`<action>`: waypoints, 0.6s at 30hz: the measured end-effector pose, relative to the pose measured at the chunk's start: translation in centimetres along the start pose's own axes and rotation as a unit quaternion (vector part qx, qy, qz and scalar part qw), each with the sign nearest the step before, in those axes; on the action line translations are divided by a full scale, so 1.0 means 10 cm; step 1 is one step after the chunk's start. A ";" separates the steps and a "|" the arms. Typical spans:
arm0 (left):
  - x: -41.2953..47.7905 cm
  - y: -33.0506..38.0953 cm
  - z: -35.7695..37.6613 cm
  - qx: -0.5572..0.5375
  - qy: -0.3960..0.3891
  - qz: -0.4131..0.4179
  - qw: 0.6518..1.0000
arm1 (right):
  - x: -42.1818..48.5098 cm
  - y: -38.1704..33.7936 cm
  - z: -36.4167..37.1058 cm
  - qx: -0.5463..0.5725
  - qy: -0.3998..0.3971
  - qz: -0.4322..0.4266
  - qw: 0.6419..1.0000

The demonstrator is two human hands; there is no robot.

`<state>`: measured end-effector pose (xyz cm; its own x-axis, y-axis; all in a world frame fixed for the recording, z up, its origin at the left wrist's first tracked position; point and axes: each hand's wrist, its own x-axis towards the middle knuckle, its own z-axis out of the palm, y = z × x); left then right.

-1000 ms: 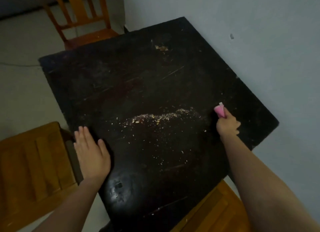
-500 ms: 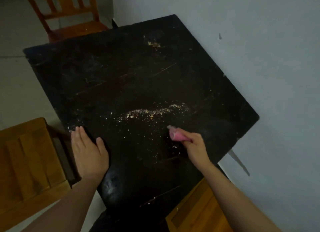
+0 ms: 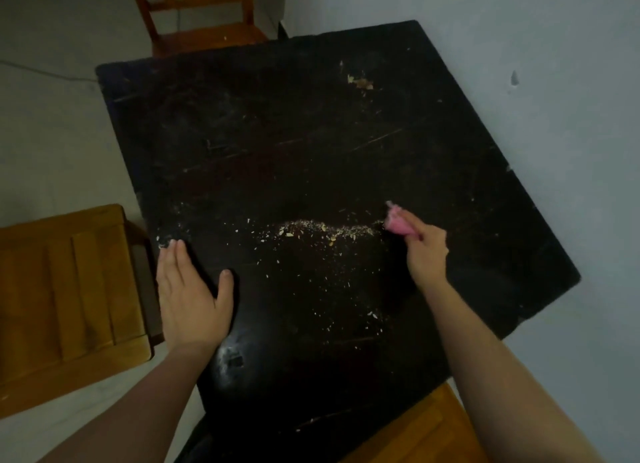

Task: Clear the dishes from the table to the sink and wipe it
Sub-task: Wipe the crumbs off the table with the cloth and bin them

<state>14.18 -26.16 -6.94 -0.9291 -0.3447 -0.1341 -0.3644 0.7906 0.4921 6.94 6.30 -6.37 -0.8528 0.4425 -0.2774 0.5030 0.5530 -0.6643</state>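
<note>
— Where is the pink cloth [image 3: 398, 223] sitting?
— It is showing as a small, soft wad right of centre in the frame. The right hand [image 3: 426, 254] is curling its fingers tight around it and pressing it to the dark table [image 3: 311, 144].
— And the crumbs [image 3: 325, 228]?
— They are running in a pale, grainy line across the middle of the frame, the right end touching the cloth, with finer specks scattering below. The tabletop is looking square, scuffed and scratched, with a dull shine low down.
— What is the left hand [image 3: 190, 300] doing?
— It is lying flat at the table's left edge, fingers straight, thumb spread, well apart from the cloth.
— And around the table?
— Orange-brown slatted wood is showing on the top chair [image 3: 204, 33], the left chair [image 3: 69, 289] and the bottom chair [image 3: 426, 431], and a pale wall [image 3: 519, 47] is filling the right side
</note>
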 end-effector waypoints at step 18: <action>0.01 -0.02 0.01 0.007 0.008 -0.001 1.000 | 0.23 -0.60 0.00 0.035 -0.054 -0.005 0.998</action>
<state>14.16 -26.32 -7.19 -0.9273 -0.3541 -0.1213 -0.3671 0.7971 0.4794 2.00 3.98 -3.05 -0.8697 0.3566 -0.3412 0.4866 0.5040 -0.7136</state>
